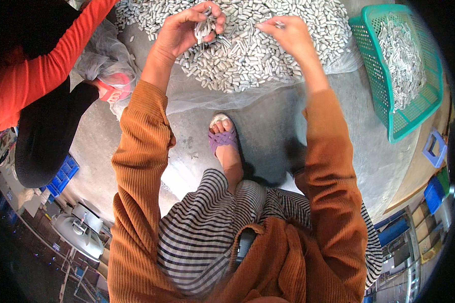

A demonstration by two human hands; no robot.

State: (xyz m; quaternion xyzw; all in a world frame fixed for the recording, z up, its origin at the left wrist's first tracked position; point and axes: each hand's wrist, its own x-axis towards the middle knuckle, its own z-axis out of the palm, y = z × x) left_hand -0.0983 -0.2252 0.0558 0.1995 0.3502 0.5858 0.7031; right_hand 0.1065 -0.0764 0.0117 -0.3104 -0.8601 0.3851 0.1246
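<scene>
My left hand (184, 31) is raised over the near left part of a big pile. Its fingers curl around a bunch of thin silvery-white pieces (204, 29). A little way off to the right, my right hand (293, 36) has thumb and fingertips pinched together on a small pale piece (280, 24), partly hidden by the fingers. Beneath both hands spreads the pile of small grey-white, capsule-shaped pieces (237, 68). It lies on a translucent sheet (187, 100) over the floor.
At the right stands a green perforated plastic basket (384, 96), holding many thin whitish pieces (402, 60). Another person's red sleeve (45, 65) and pink-sandalled foot (114, 87) are close on the left. A blue tray (63, 174) lies behind that person; a blue-violet frame (434, 147) lies near the basket.
</scene>
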